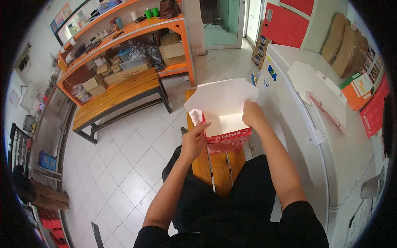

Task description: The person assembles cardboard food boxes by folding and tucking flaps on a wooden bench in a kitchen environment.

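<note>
A red-and-white cardboard box (pixel 228 145) stands on a slatted wooden bench (pixel 222 177) between my legs. Its wide white lid flap (pixel 223 94) is raised at the far side, and the white inside shows nothing in it. My left hand (pixel 193 142) grips the box's left wall near the top, fingers closed on the edge; a small folded side flap rises just beyond it. On the opposite side, my right hand (pixel 251 115) is closed on the right wall near the corner with the lid. Some fingertips of both hands are hidden by the card.
Close on my right is a white chest freezer (pixel 285 82), with flat white card blanks (pixel 318 93) and an orange-and-green box (pixel 357 91) on top. A second wooden bench (pixel 118 97) stands left, before orange shelving (pixel 144 27) full of cartons. White floor tiles (pixel 124 161) lie between.
</note>
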A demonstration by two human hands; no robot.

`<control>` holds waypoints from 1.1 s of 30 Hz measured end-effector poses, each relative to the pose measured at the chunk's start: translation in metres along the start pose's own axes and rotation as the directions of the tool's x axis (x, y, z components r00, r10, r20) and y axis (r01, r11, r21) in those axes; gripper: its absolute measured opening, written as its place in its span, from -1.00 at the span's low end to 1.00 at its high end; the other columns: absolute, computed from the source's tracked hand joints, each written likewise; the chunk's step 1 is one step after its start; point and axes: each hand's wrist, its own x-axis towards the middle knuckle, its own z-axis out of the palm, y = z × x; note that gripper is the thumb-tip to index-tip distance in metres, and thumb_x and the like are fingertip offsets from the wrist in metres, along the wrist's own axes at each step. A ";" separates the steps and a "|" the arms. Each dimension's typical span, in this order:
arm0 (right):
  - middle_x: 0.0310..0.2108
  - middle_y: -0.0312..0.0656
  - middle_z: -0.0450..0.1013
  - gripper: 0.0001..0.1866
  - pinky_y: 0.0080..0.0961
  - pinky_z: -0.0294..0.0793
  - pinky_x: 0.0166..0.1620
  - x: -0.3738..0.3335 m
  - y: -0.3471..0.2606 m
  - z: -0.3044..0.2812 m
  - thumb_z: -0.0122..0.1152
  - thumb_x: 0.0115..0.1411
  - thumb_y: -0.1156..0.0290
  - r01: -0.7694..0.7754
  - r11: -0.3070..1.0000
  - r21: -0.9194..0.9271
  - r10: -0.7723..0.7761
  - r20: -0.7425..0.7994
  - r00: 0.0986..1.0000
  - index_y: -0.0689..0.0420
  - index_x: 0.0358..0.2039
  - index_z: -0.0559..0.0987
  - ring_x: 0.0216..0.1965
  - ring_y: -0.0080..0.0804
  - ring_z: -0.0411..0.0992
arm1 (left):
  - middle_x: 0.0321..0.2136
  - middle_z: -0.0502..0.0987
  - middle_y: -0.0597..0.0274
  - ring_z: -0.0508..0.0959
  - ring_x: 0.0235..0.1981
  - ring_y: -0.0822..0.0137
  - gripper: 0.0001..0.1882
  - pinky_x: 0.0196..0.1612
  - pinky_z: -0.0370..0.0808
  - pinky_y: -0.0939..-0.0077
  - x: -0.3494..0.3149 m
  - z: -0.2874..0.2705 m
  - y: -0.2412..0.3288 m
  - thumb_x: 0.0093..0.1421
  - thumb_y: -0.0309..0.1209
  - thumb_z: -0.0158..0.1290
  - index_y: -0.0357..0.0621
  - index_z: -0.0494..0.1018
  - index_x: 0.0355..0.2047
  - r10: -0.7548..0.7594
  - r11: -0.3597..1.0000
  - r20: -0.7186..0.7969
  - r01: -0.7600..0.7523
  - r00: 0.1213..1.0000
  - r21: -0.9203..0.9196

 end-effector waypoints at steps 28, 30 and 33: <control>-0.06 0.01 0.59 -0.65 0.02 0.50 0.13 -0.123 0.137 -0.194 0.35 0.15 0.33 -0.097 0.991 -0.094 0.009 -0.668 0.744 0.10 -0.03 0.64 0.06 0.05 0.53 | 0.20 0.48 0.09 0.51 0.17 0.25 -0.55 0.18 0.48 0.33 -0.010 0.022 -0.009 0.47 -0.40 0.04 -0.21 0.37 0.32 -0.156 0.961 -0.050 0.139 0.987 -0.239; -0.01 0.01 0.60 -0.58 -0.07 0.51 0.11 -0.143 0.179 -0.225 0.37 0.11 0.38 -0.304 0.935 -0.183 0.218 -0.381 0.898 0.12 0.01 0.63 0.04 0.00 0.55 | 0.19 0.49 0.09 0.50 0.18 0.22 -0.56 0.21 0.46 0.27 -0.008 0.027 -0.005 0.47 -0.37 0.04 -0.22 0.38 0.31 -0.169 0.950 -0.087 0.139 0.982 -0.279; -0.01 -0.01 0.61 -0.64 -0.16 0.53 0.11 -0.140 0.231 -0.256 0.40 0.11 0.33 -0.304 0.947 -0.101 0.288 -0.146 0.946 0.10 -0.06 0.68 0.04 -0.02 0.56 | 0.16 0.51 0.07 0.49 0.19 0.20 -0.57 0.22 0.44 0.21 -0.010 0.030 0.020 0.46 -0.36 0.05 -0.23 0.40 0.28 -0.158 0.966 -0.157 0.121 0.975 -0.227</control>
